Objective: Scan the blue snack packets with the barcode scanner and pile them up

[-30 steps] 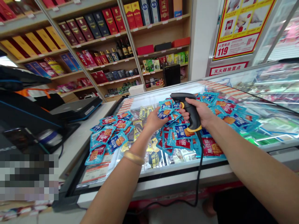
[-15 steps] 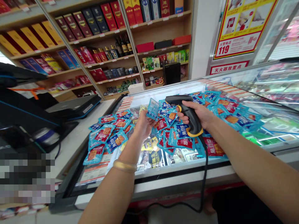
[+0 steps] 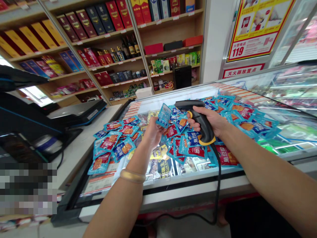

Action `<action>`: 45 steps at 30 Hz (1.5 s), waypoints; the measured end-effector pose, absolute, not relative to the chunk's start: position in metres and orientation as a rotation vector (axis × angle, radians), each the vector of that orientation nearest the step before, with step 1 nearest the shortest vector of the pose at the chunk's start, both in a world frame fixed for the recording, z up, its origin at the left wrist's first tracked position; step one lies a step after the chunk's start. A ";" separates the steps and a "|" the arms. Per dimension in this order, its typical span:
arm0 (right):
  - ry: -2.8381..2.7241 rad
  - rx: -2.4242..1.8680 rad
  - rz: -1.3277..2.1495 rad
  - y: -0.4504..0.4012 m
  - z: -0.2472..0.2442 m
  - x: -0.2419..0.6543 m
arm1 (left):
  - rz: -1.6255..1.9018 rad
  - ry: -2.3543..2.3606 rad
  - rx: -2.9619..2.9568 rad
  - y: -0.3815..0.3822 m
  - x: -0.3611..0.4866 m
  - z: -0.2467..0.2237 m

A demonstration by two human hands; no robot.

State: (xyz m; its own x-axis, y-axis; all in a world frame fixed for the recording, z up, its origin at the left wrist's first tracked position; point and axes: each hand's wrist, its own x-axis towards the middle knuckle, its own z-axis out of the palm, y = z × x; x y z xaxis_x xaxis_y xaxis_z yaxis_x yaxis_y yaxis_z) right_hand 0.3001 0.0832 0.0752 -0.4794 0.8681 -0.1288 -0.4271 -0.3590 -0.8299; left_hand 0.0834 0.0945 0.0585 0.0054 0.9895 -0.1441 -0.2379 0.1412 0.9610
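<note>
A small blue snack packet [image 3: 164, 115], its printed back towards me, is pinched in my left hand [image 3: 154, 131]. My right hand [image 3: 210, 120] grips a black and yellow barcode scanner [image 3: 201, 125] by its handle, the scanner's head pointing left towards the packet. From the handle a black cable [image 3: 218, 178] runs down past the counter's front edge. Beneath both hands, many blue packets with red or dark blue labels lie loose on the glass top. One group of packets [image 3: 121, 148] is left of my left arm; a larger pile [image 3: 247, 119] spreads behind and right of the scanner.
The glass-topped freezer [image 3: 158, 190] holds packaged goods below the glass. At left, a counter carries a flat scale-like device [image 3: 79, 112] and dark equipment [image 3: 24, 109]. Shelves [image 3: 170, 28] with boxes and bottles stand behind. A white box [image 3: 144, 93] sits at the freezer's far edge.
The packet in my left hand has tilted slightly, turning its back more towards me. My right hand and the scanner are almost still.
</note>
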 end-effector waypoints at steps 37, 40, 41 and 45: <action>-0.896 -0.675 1.949 0.089 0.097 0.267 | 0.971 1.599 2.386 0.069 -0.002 0.057; -0.874 -0.677 1.921 0.090 0.091 0.293 | 0.741 1.394 2.351 0.076 0.031 0.052; -0.866 -0.683 1.916 0.089 0.088 0.299 | 0.671 1.374 2.327 0.078 0.038 0.050; -0.855 -0.714 1.921 0.088 0.082 0.305 | 0.605 1.394 2.244 0.083 0.049 0.041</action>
State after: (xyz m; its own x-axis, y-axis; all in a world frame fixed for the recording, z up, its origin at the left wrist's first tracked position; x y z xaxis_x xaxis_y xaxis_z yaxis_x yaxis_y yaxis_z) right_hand 0.3054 0.0878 0.0822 -0.4391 0.8875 -0.1400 -0.4903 -0.3672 -0.7904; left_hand 0.0488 0.0835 0.0410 0.4002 0.9060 0.1379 0.7193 -0.4038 0.5653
